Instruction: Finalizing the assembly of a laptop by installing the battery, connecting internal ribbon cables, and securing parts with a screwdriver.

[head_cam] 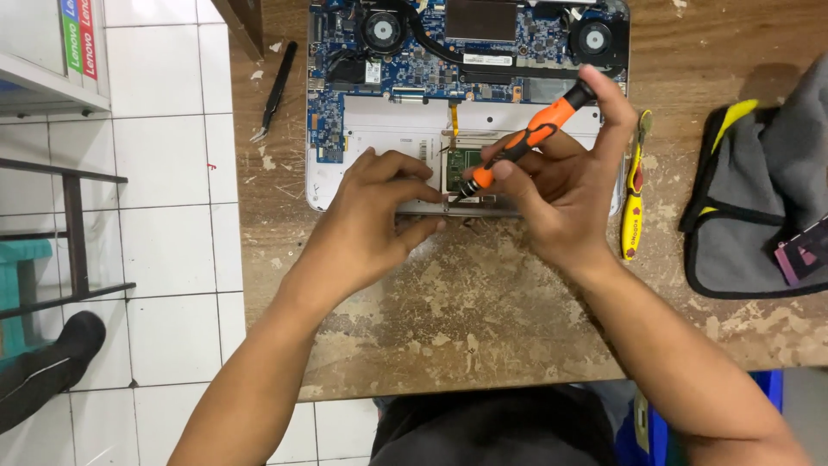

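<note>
Two hands on the job, both at the near edge of the opened laptop [379,129], which lies back cover off on the worn wooden bench [483,319], directly ahead of me.

My right hand [561,198] is closed around the orange-and-black screwdriver [526,142], thumb and fingers pinching the shaft low down, index finger reaching up over the cap end. Tip is angled down and to the left, landing at the front rim of the chassis, just below the small green touchpad board [463,164]. I cannot make out the screw itself; too small, partly hidden under my fingers.

My left hand [371,224] grasps nothing. It lies flat-ish with fingers bent, pressing on the front edge of the case right beside the driver tip, steadying it.

Step in hand, as I judge it: working a screw at the touchpad bracket. Next move calls for keeping the driver seated square in the head with light downward pressure, and the case held from sliding; a slip here would run the tip toward the board or the orange ribbon cable [454,112] just above.

Look of the laptop: silver shell, blue mainboard across the far half, two round fans [380,30] in the far corners joined by a dark heat pipe, pale empty bay in the middle.

Nearby: black tweezers [274,91] on the left, yellow-handled tool [636,185] just right of the case, grey pouch [759,190] well to the right.
</note>
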